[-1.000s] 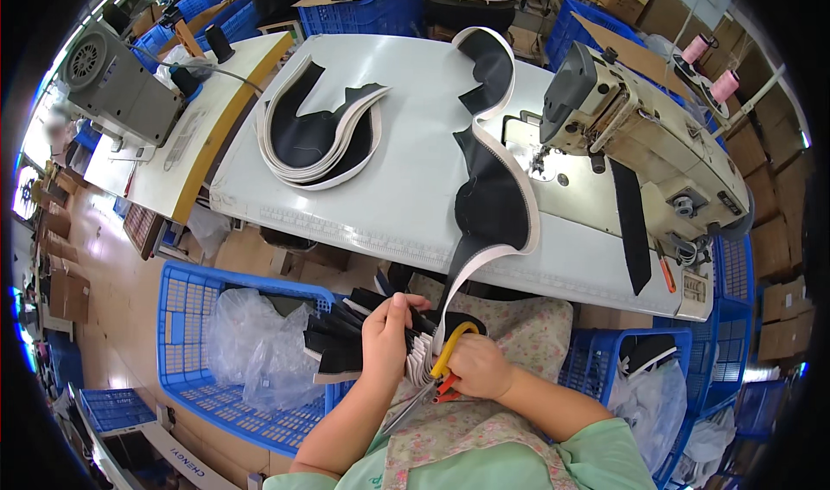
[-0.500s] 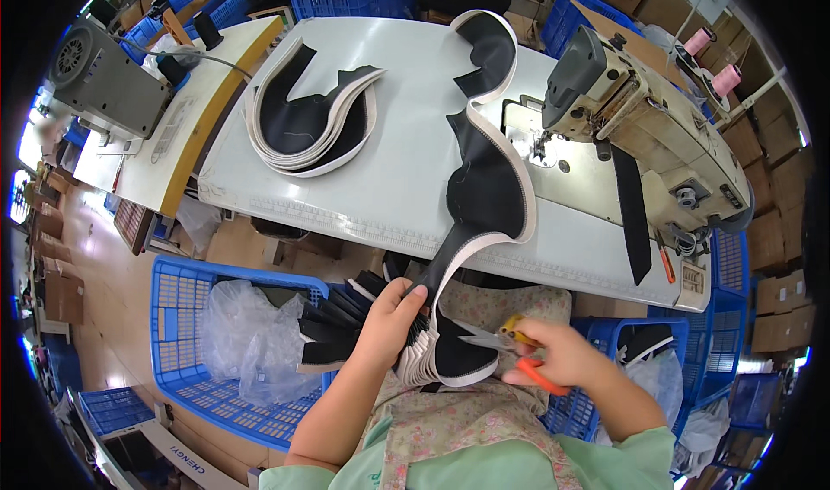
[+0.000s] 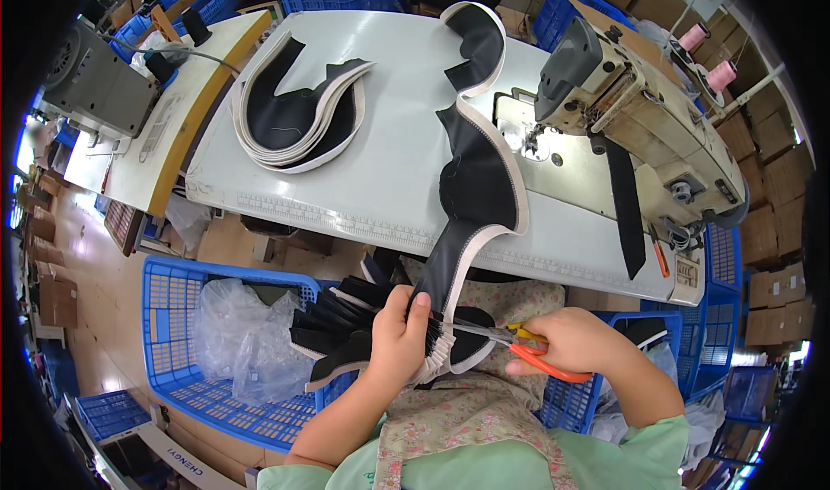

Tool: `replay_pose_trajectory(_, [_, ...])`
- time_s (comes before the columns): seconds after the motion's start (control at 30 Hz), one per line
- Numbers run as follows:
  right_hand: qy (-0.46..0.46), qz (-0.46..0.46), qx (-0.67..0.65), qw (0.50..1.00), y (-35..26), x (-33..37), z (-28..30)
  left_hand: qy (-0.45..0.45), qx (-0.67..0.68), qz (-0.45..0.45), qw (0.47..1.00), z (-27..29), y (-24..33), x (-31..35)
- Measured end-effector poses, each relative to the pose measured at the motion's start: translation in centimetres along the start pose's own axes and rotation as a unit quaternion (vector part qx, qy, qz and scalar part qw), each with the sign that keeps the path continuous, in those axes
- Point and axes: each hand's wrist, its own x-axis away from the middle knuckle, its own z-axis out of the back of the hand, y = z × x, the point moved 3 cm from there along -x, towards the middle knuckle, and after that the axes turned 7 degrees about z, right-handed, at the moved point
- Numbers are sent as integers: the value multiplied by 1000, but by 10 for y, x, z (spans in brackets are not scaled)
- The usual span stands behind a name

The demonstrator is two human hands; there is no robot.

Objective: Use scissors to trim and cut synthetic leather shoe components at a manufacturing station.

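My left hand (image 3: 399, 334) is closed on a bundle of black fabric pieces (image 3: 339, 321) with cream edges, above my lap. From it a joined strip of black curved pieces with a cream stitched border (image 3: 481, 179) runs up over the table. My right hand (image 3: 566, 345) grips scissors (image 3: 536, 357) with orange and yellow handles. Their blades reach left to the strip just beside my left fingers; whether they are cutting cannot be made out. A stack of curved black pieces with cream edges (image 3: 298, 135) lies on the table's left part.
A sewing machine (image 3: 640, 118) stands on the white table (image 3: 346, 200) at right, a black strip (image 3: 624, 209) hanging beside it. Blue crates, one with clear plastic bags (image 3: 251, 339), flank my lap. Another machine (image 3: 104, 79) is at far left. Pink thread cones (image 3: 720, 76) stand upper right.
The scissors have moved left, from beside the bundle to the strip at my left fingers. My right hand has turned, and the bundle has spread slightly.
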Motion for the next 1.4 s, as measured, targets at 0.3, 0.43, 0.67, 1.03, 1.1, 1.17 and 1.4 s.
replay_pose_trajectory(0.3, [42, -19, 68, 997, 1, 0, 8, 9, -47, -29, 998, -1, 4, 3])
replay_pose_trajectory(0.43, [-22, -29, 56, 998, 3, -3, 9, 9, -40, -36, 999, 0, 2, 2])
replay_pose_trajectory(0.67, [-92, -76, -43, 992, 11, -5, 6, -5, -29, -29, 999, 2, 2, 5])
replay_pose_trajectory(1.03, [333, 14, -148, 931, 12, -12, 84, -12, 31, 12, 999, 29, -9, 29])
replay_pose_trajectory(1.1, [403, 18, -106, 909, 9, -52, 94, -6, 27, 21, 999, 35, -12, 39])
replay_pose_trajectory(1.17, [447, -25, -31, 893, 13, -82, 109, -14, 17, 9, 1000, 34, -16, 47])
replay_pose_trajectory(1.4, [391, 26, -187, 901, 31, -167, 125, 5, 97, 31, 995, 43, -15, 59])
